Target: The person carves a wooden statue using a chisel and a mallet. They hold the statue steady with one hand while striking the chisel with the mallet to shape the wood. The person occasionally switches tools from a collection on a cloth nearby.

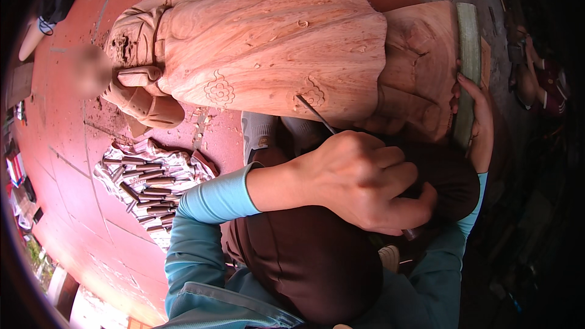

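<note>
Two hands were at work on one carved wooden statue (274, 49), which lay across the upper half of the view with its long axis running left to right, head end at the left, base at the right. The left hand (365, 180) was the nearer to the carved flowers; its fingers were curled tight around a slim dark tool (317, 114), and the statue lay ahead of them, mostly to their left. The tool's shaft slanted forward and left over the near edge of the robe, its tip at a flower relief (314, 92); whether it touched the wood or hung just above was hard to tell. A second flower relief (219, 89) sat farther left, well apart from the tip.

The right hand (480, 119) had its fingers wrapped around a pale green stick (468, 42), which ran roughly crosswise to the statue, just beside its base end. Dark trousers (304, 262) filled the space beneath the left fist and crowded the statue's near side by the base. Numerous dark-handled tools (159, 180) lay on a patterned cloth (143, 149) on the red floor (67, 164), left of the bent left forearm, and curled shavings (303, 24) dotted the robe
</note>
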The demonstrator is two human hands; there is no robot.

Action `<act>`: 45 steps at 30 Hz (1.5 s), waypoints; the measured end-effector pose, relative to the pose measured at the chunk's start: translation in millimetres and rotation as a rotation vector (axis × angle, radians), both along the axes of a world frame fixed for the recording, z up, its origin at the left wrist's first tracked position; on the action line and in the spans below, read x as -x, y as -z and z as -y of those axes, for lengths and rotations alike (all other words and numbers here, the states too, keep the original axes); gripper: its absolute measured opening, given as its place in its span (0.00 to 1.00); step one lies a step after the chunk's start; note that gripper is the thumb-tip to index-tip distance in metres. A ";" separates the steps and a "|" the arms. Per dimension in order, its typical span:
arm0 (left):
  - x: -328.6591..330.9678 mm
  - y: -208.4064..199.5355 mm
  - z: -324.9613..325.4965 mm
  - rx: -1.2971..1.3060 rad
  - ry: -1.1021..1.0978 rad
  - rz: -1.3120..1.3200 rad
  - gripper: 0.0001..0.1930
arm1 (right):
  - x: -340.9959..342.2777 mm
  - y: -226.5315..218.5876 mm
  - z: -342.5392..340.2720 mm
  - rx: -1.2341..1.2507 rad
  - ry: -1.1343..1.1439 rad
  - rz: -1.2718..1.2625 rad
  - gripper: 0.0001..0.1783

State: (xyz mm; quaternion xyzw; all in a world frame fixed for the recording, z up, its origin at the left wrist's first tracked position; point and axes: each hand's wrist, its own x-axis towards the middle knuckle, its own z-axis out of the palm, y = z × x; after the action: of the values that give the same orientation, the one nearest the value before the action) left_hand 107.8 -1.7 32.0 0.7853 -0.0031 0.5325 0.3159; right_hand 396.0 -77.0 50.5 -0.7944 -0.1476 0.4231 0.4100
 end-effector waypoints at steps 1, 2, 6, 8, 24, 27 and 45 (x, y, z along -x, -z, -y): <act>0.4 0.0 -0.6 -0.002 0.005 -0.001 0.05 | -0.8 0.4 0.3 0.002 -0.002 0.000 0.26; 0.7 -0.1 -1.3 -0.003 0.009 -0.002 0.05 | -1.1 0.3 0.5 -0.003 -0.006 0.001 0.26; 1.5 -1.0 -2.3 0.011 0.022 0.000 0.05 | 1.2 -1.2 0.0 -0.008 -0.007 0.002 0.26; 2.2 -1.2 -2.8 0.008 0.025 -0.001 0.06 | 1.7 -1.5 -0.4 -0.009 -0.006 0.005 0.26; 0.8 -1.7 -17.9 0.109 0.087 0.095 0.11 | 22.2 -2.7 -4.8 -0.040 0.047 0.190 0.26; -4.5 -5.8 -24.0 0.319 0.024 0.172 0.15 | 24.1 3.3 -1.2 -0.059 0.094 0.224 0.26; -3.0 3.3 -7.8 -0.088 -0.067 0.162 0.09 | 18.4 -6.7 -4.8 -0.003 0.098 0.025 0.26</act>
State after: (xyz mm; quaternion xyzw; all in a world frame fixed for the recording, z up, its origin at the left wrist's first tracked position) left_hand 110.8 6.2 28.8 0.7524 -0.0257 0.6040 0.2616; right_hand 377.6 -72.1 57.2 -0.8054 -0.1144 0.3923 0.4294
